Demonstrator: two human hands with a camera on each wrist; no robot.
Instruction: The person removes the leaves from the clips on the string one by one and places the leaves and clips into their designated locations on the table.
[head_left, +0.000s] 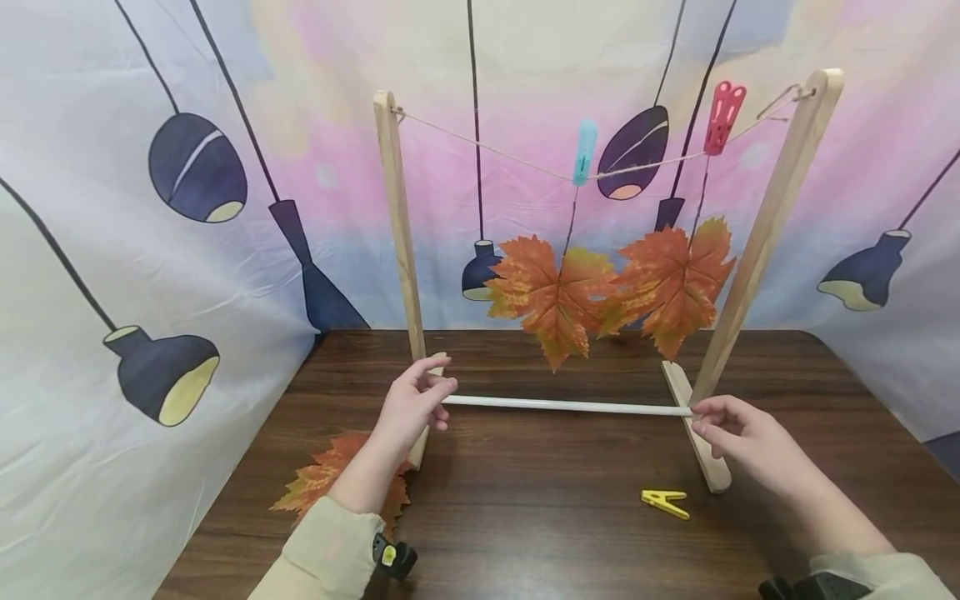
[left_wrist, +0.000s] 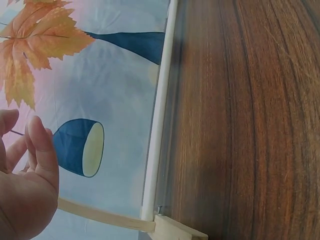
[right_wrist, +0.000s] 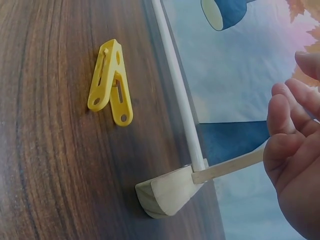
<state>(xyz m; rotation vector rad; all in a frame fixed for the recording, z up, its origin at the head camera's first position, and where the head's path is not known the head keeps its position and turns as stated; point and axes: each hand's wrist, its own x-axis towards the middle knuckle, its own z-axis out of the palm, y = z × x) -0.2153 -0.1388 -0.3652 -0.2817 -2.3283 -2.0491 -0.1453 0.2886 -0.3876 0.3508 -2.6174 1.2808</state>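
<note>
My left hand [head_left: 416, 400] hovers by the left wooden post [head_left: 403, 225] of a small drying rack, its fingers loosely bent and holding nothing. On the opposite side my right hand [head_left: 738, 429] is near the foot of the right post [head_left: 772, 217], also holding nothing, fingers relaxed. A white rod [head_left: 562, 405] joins the two posts low down. From the rack's string [head_left: 487, 148] hang two orange maple leaves, one leaf [head_left: 555, 292] under a light blue clothespin [head_left: 584, 152], the other leaf [head_left: 675, 279] under a red clothespin [head_left: 724, 117].
A yellow clothespin [right_wrist: 111, 82] lies on the dark wooden table [head_left: 540, 517] in front of the rack's right foot [head_left: 705, 446]. Another orange leaf [head_left: 322, 479] lies at the left, partly hidden by my left forearm. A cloth backdrop [head_left: 330, 108] with printed lamps stands behind.
</note>
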